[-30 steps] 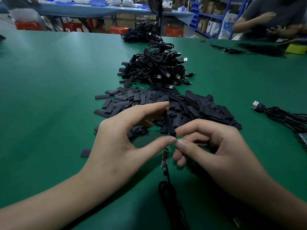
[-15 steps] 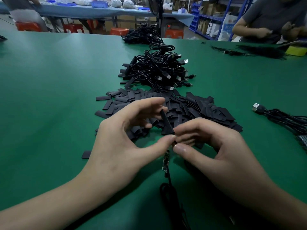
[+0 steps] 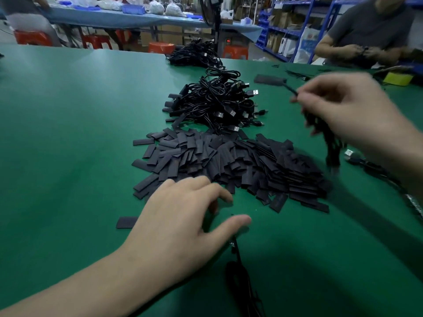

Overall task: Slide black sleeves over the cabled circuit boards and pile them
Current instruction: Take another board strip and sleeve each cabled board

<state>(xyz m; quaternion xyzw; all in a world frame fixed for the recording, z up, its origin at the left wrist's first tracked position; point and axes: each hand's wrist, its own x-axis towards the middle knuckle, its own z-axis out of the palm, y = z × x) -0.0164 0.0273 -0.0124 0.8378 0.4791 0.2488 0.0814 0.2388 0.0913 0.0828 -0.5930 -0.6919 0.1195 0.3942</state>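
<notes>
A green-covered table (image 3: 68, 124) fills the view. Past its far edge, orange plastic stools (image 3: 32, 37) stand under a long blue-topped table (image 3: 128, 19) loaded with white bags (image 3: 156, 6) and blue trays (image 3: 134, 9). At right rise blue metal shelves (image 3: 286, 26) with cartons; a second person in a grey shirt (image 3: 370, 26) sits beside a yellow block (image 3: 397, 78).

Matt green table mat (image 3: 68, 133); flat matt black sleeves (image 3: 229, 161) (plastic-looking); glossy black cables (image 3: 212, 104) with shiny metal plugs.

The right hand (image 3: 343, 110) now swings a sleeved cable (image 3: 270, 79) up toward the cable pile (image 3: 217, 104); the left hand (image 3: 183, 225), emptied, lowers, fingers spread.
</notes>
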